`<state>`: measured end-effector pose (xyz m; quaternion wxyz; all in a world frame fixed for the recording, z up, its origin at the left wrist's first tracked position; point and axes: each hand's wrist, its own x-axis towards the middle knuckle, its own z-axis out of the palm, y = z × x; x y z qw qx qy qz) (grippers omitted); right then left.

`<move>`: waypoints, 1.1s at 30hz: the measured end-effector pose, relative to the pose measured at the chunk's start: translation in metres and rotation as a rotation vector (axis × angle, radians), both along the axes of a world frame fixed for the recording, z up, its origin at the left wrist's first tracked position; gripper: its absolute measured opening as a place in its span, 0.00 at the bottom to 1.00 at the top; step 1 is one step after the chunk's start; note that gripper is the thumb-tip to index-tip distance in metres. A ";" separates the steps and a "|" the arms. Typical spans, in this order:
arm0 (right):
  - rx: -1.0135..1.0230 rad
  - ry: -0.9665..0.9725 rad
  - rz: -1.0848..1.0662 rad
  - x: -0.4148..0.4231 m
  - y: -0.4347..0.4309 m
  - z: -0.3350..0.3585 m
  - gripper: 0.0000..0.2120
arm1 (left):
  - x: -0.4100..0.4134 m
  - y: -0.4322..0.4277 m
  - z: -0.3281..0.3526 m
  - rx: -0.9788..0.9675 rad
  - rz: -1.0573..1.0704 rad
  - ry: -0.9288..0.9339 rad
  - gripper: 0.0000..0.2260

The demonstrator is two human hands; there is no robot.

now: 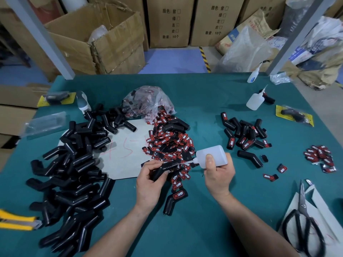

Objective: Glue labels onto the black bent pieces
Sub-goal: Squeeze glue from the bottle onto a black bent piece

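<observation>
Both my hands meet over a green table [204, 101], at the near edge of a heap of red-and-black labels [168, 141]. My left hand [148, 182] is curled around a black bent piece [161, 172], fingers wrapped under it and thumb on top, holding it tilted up toward the right. My right hand [218, 175] grips a white glue bottle [213, 156] turned on its side, thumb pressed flat on its wall and fingers closed behind it. The thin nozzle [188, 162] points left and reaches the upper end of the held piece; I cannot tell whether it touches.

Between my wrists, a labelled piece [174, 199] lies on the table. To my left, a large pile of bare pieces [74, 173] spreads across a pale sheet [126, 145]. To my right, well apart, sits a smaller group of finished pieces [245, 134]. Behind the label heap, a clear bag [148, 101] spills more labels. A second heap of labels [321, 156] lies near the right edge. Two spare bottles [255, 101] stand at the far right. Scissors [304, 223] rest near my right forearm, and a yellow knife [16, 221] lies at the left edge.
</observation>
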<state>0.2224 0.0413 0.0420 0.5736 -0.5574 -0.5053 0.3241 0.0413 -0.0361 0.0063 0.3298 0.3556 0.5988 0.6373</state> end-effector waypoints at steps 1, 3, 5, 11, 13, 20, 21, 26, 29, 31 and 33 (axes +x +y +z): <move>-0.004 0.006 -0.004 0.002 0.001 0.000 0.15 | 0.000 0.000 0.000 0.002 -0.001 -0.003 0.18; -0.016 0.025 -0.014 0.004 0.004 0.000 0.17 | 0.000 0.000 0.000 -0.004 0.003 -0.001 0.18; -0.023 0.040 -0.028 0.004 0.006 0.000 0.18 | 0.000 0.001 0.001 -0.011 0.009 0.010 0.21; -0.027 0.017 -0.025 0.001 0.003 -0.002 0.16 | 0.001 0.000 0.003 -0.008 0.019 0.015 0.24; -0.013 0.014 -0.032 0.000 0.002 -0.001 0.13 | 0.001 0.000 0.002 -0.019 0.019 0.003 0.20; -0.001 0.024 -0.040 0.000 0.004 -0.004 0.08 | 0.001 0.000 0.004 -0.033 0.008 0.002 0.17; 0.012 0.017 -0.033 -0.001 0.003 -0.003 0.07 | 0.000 0.000 0.004 -0.036 0.008 0.002 0.17; 0.009 0.023 -0.046 0.002 0.006 -0.003 0.06 | 0.001 0.000 0.004 -0.034 0.014 -0.007 0.17; 0.007 0.027 -0.059 0.002 0.007 -0.004 0.06 | 0.001 0.000 0.004 -0.031 0.017 0.002 0.17; 0.002 0.022 -0.048 0.000 0.005 -0.004 0.06 | 0.001 0.000 0.004 -0.032 0.016 0.001 0.17; -0.002 0.010 -0.045 0.000 0.004 -0.003 0.06 | 0.001 0.000 0.004 -0.033 0.015 -0.005 0.17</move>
